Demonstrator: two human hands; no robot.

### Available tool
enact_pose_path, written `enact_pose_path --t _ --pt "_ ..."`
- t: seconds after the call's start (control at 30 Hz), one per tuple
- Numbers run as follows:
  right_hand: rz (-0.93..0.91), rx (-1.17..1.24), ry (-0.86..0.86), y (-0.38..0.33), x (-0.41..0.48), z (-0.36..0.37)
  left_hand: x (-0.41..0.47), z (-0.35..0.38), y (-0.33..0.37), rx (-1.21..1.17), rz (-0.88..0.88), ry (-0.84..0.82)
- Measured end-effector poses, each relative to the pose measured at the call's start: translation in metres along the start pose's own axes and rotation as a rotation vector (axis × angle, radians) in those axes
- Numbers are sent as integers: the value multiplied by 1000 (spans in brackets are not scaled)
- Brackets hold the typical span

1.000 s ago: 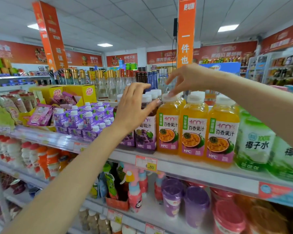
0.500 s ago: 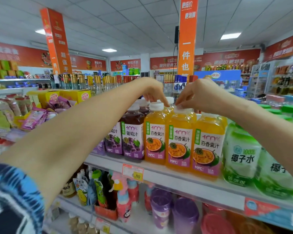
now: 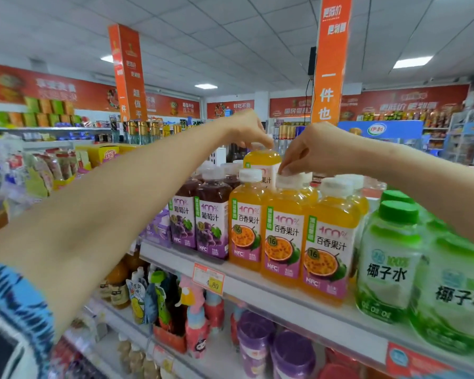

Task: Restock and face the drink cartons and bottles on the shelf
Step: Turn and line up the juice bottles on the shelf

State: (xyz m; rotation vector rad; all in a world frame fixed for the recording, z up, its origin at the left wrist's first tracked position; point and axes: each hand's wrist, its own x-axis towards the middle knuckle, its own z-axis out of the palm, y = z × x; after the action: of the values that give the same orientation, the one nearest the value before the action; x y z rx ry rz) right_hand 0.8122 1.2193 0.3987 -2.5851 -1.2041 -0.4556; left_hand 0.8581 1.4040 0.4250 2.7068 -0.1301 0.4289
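Above the shelf (image 3: 298, 300), behind its front row of juice, our left hand (image 3: 248, 131) gripped a passion-fruit bottle (image 3: 262, 160) by the cap. The fingers curled down over the top, so the bottle hung upright, long axis vertical, with its base hidden behind the bottles in front. Our right hand (image 3: 315, 151) was just beside it, lower and a little nearer to us. It pinched the white cap of the middle front bottle (image 3: 283, 236), which stood on the shelf between two of its kind, with grape juice bottles (image 3: 211, 228) to the left and coconut water bottles (image 3: 389, 258) to the right. Both forearms reached forward and inward, wrists bent down. We judged that the hanging bottle belonged straight down in the row behind, the left hand lowering it while the right steadied the front one. Any tilt risked knocking the neighbours.
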Motion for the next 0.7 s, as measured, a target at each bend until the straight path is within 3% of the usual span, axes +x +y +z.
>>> enact_pose_path --t 0.2,0.43,0.7 --pt "-68 87 -98 17 2 -7 -6 -37 10 -214 -18 418" --pt "6 300 226 27 32 -31 -31 -84 16 -302 2 808" --pt "-88 630 157 -31 79 -32 -76 -125 15 -332 -22 958"
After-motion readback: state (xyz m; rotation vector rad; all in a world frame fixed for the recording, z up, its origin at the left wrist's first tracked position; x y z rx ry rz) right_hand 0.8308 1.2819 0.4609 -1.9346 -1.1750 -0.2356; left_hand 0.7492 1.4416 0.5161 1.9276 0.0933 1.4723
